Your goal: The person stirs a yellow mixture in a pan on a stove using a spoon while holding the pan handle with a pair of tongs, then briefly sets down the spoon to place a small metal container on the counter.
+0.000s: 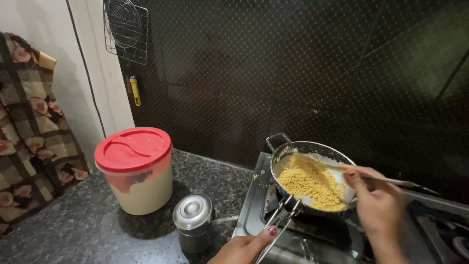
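A: Hands?
B: Left hand (pixel 244 248) squeezes the tongs (pixel 281 220) clamped on the pan (pixel 312 178) rim at 6 o'clock. Right hand (pixel 376 203) grips a spatula (pixel 337 168) in the yellow crumbs (pixel 312 183).
A: Pan's where?
B: On the stove (pixel 259 195). I think it's stirring time; next, keep the pan steady.

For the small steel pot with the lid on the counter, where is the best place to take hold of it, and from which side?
Probably by its thin side handle, which sticks out to the right of the small steel pot toward the stove. Coming from the near right suits it best: the left hand is closest there, while the red-lidded tub crowds the pot's left. The domed lid's knob would likely lift only the lid.
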